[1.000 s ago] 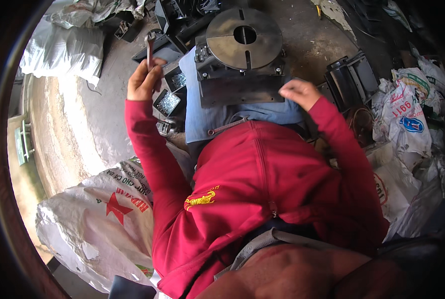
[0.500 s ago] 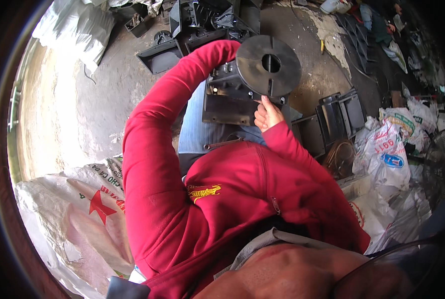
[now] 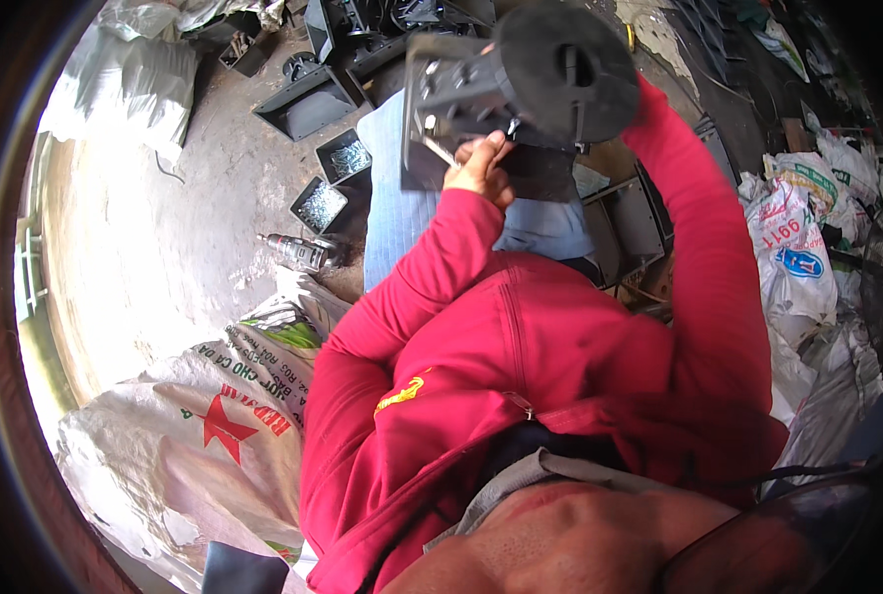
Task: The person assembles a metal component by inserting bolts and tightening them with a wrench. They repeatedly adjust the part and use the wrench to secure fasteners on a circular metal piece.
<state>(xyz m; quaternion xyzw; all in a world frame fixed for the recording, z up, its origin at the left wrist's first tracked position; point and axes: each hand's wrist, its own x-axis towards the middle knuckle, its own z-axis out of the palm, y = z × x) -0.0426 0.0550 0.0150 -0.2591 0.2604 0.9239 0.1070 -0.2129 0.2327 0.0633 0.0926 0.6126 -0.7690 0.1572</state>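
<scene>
A black metal assembly lies tilted over my lap: a flat plate with several bolts, topped by a round slotted disc. My left hand is closed at the assembly's near side, just below a bolt. From its fingers a thin metal bar sticks out to the left; its full shape is hidden. My right sleeve passes round the right side of the disc, which hides my right hand and its fingers. Blue cloth spreads beneath the assembly.
Left of my lap are two black bins of small metal fasteners, a nearer bin and a farther bin, plus a power drill. Black metal housings sit ahead, another housing at right. Printed sacks flank me.
My left hand has come from behind the disc to the near side. My right hand has left that side and gone behind the disc. The assembly has shifted; the bins and drill now show.
</scene>
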